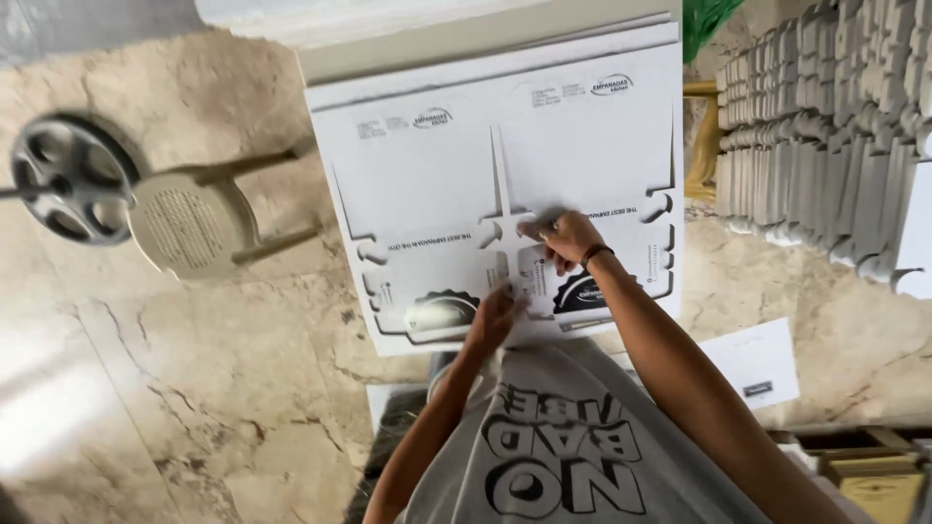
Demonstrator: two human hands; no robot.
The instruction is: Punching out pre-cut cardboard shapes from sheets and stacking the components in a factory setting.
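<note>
The flat white carton blank (456, 165) lies on top of a stack of the same die-cut sheets, straight ahead of the person, its printed near edge toward their waist. It is wholly unfolded: every flap and notch lies level, no wall is raised, so as I judge it the folding has barely begun. The left hand (493, 318) presses on the near middle flap, fingers bent down onto the card, seemingly pinching its edge, though I cannot tell for sure. The right hand (568, 238), a dark band at the wrist, rests further in at the centre slit, fingertips curled and pushing on the sheet, gripping nothing I can make out.

To the far right stand rows of blanks on edge (825, 126), packed close. On the marble floor (194, 388) at left sits a beige plastic stool (189, 223), a fan base (68, 180) beside it. A loose white sheet (752, 361) lies near right.
</note>
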